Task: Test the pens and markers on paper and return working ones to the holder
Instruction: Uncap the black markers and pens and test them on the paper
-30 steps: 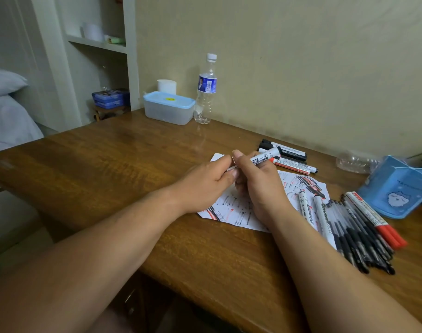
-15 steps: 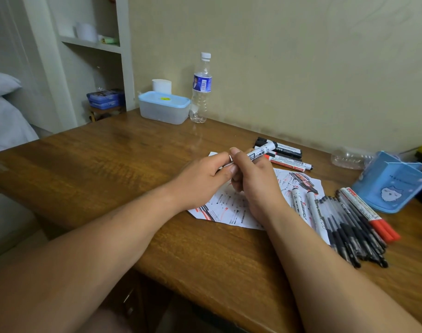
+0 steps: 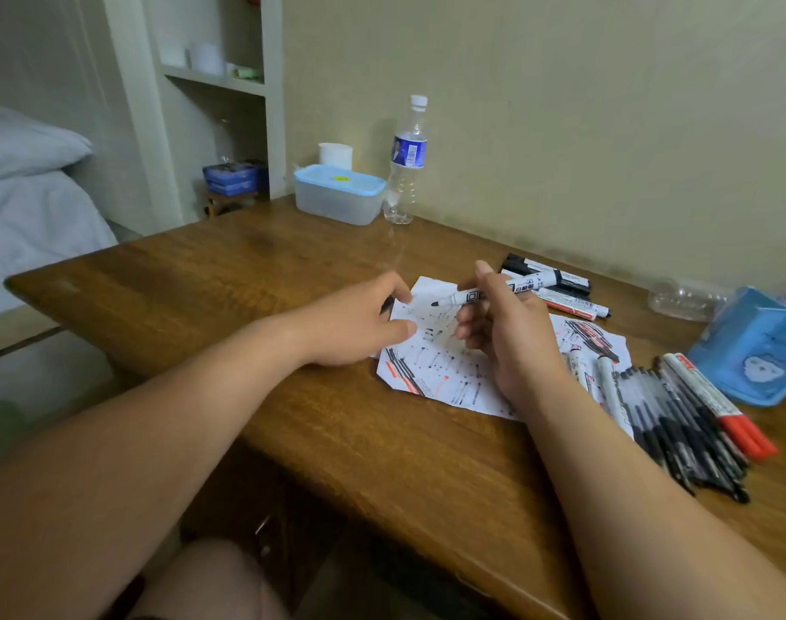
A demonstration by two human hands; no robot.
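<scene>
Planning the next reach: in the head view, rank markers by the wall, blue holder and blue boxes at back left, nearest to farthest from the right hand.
1. Markers by the wall, just beyond the right hand.
2. Blue holder, right end of the table.
3. Blue boxes, back left, beyond the table.

Uncapped white marker (image 3: 534,280) held over scribbled paper (image 3: 431,369); pens (image 3: 677,422) piled just right of it; blue holder (image 3: 758,351) beyond.

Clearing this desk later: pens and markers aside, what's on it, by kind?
Bottles: 2, one upright, one lying
Lidded box: 1
White roll or cup: 1
Blue holder: 1
Paper sheet: 1
Total: 6
</scene>
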